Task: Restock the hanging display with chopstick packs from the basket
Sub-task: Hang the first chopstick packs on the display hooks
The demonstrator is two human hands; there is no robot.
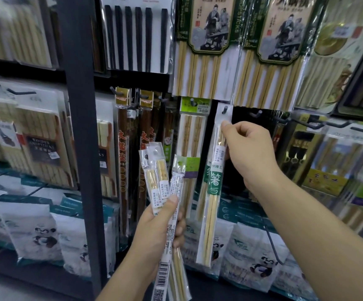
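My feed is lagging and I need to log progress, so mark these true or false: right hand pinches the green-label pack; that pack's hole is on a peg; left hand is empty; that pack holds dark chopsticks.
1. The right hand pinches the green-label pack near its top: true.
2. Its hang hole sits over the peg: true.
3. The left hand is empty: false, it grips several spare packs.
4. The pack holds dark chopsticks: false, they are pale.

I see green band w/ white glyph on centre pack [213, 181]; black sticks [129, 35] top centre; panda-print bags [37, 229] btm left.
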